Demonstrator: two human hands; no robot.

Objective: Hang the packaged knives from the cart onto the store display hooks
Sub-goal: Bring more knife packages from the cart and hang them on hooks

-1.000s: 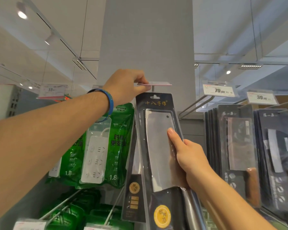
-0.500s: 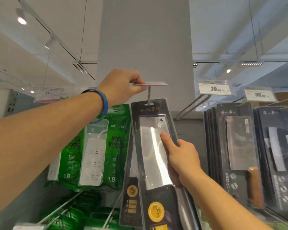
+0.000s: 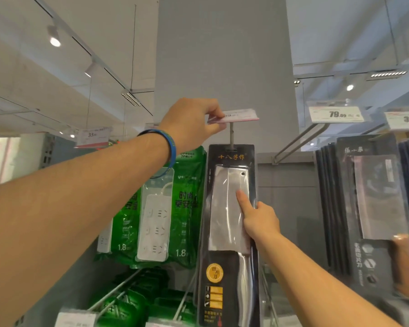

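Observation:
A packaged cleaver point(image 3: 227, 232) in a tall black blister card hangs on a display hook point(image 3: 232, 135) in front of a grey pillar. The hook passes through the slot at the card's top. My left hand point(image 3: 189, 125), with a blue wristband, pinches the pink-and-white price tag point(image 3: 236, 115) at the hook's tip and holds it flipped up. My right hand point(image 3: 257, 218) holds the package by its right edge, index finger straight and pressed against the blade window. The cart is out of view.
Green power-strip packs point(image 3: 161, 208) hang left of the cleaver, with more on lower hooks point(image 3: 118, 291). An empty hook point(image 3: 300, 142) with a 79.00 tag point(image 3: 335, 114) sticks out to the right. Several dark packaged knives point(image 3: 368, 208) hang at the far right.
The package has slid further back along the hook and now hangs straighter. My right hand has followed it. My left hand still holds the tag up.

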